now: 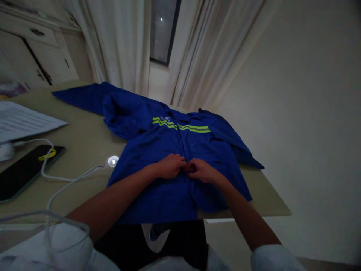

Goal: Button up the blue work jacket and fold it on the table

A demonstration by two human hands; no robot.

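A blue work jacket (158, 146) with yellow-green reflective stripes across the chest lies spread front-up on a beige table (84, 139). My left hand (170, 166) and my right hand (203, 171) meet at the jacket's front opening, around its middle. Both have fingers curled and pinched on the fabric edges there. What sits between the fingertips is too small to make out. One sleeve stretches away to the far left, the other hangs toward the table's right edge.
A dark phone (26, 169) lies at the left, with a white cable (64, 178) and a small round white puck (113, 161) beside the jacket. Papers (22, 120) rest at the far left. Curtains and a window stand behind the table.
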